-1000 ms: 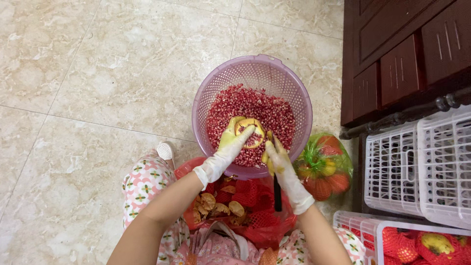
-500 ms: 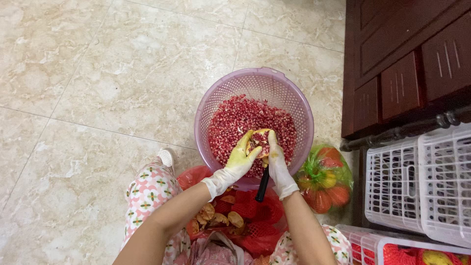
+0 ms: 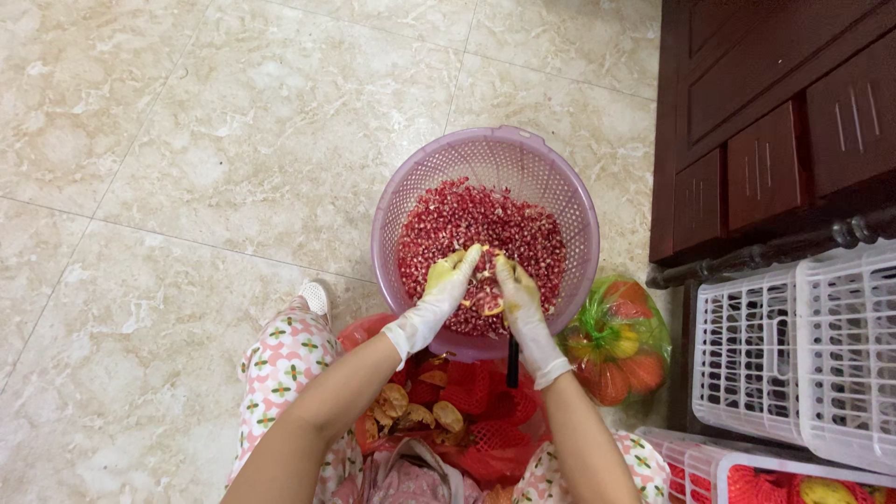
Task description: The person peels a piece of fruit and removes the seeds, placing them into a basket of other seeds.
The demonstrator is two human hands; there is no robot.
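A: What do the hands grip?
B: The left hand (image 3: 446,285) and right hand (image 3: 519,294), both gloved, close around a pomegranate piece (image 3: 485,297) held between them, over the seeds (image 3: 485,219) in the purple basket (image 3: 411,187) on the floor (image 3: 187,140).
A: And right of that?
B: A bag of fruit (image 3: 618,341), then white crates (image 3: 793,359).

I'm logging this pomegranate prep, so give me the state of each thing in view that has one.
Left hand: gloved, gripping the pomegranate piece.
Right hand: gloved, gripping the same piece.
Pomegranate piece: broken open, held over the basket.
Purple basket: part filled with red seeds.
Red bag: open, holding peels.
White crates: empty.
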